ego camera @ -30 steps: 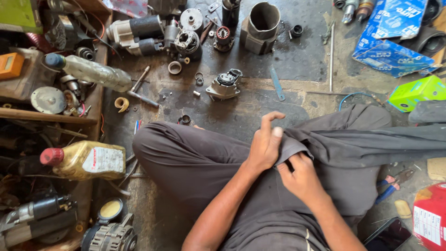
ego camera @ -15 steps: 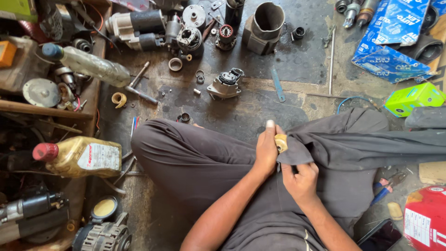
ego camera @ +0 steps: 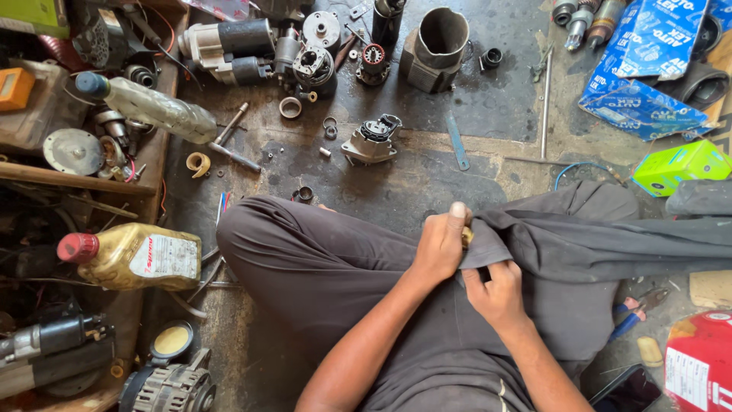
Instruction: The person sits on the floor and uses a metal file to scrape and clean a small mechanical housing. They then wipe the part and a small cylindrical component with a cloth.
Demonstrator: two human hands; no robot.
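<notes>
I sit cross-legged on a grimy floor in dark grey trousers (ego camera: pixel 328 267). My left hand (ego camera: pixel 441 246) is closed around a small brass-coloured part (ego camera: pixel 466 237), with only a sliver of it showing between thumb and fingers. My right hand (ego camera: pixel 497 292) sits just below it and pinches a fold of the grey cloth (ego camera: pixel 496 248), which wraps against the part. Both hands touch over my lap.
Starter motor parts lie ahead: a metal housing (ego camera: pixel 436 42), a small end-cap assembly (ego camera: pixel 371 140), rings and bolts. A plastic bottle (ego camera: pixel 152 107) and a gold oil jug (ego camera: pixel 133 258) lie at left. Blue bags (ego camera: pixel 648 69), a green box (ego camera: pixel 681 165) and a red can (ego camera: pixel 701 366) are at right.
My left hand, fingers spread on the cloth a second ago, has closed around the brass-coloured part. The right hand has gathered the cloth up against it.
</notes>
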